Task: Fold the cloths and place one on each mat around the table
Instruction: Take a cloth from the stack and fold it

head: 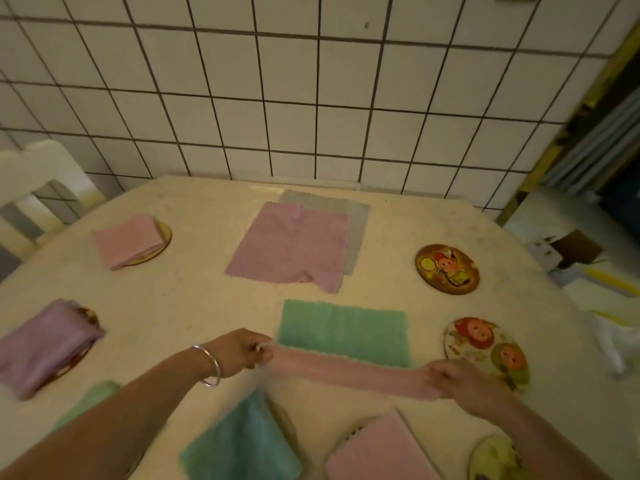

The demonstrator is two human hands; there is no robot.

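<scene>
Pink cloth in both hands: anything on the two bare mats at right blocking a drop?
Nothing visible. The left hand and right hand stretch the pink cloth above the green cloth. The near mat sits right beside the right hand, top bare. The far mat is bare too, with open table between.

No legible text, label, brand or number appears; the round cartoon-printed mats (pixel 447 269) (pixel 486 353) carry pictures only, any lettering too blurred to read.

The yellow-green mat (pixel 493 459) is cut by the bottom edge, its picture possibly a cartoon.
</scene>
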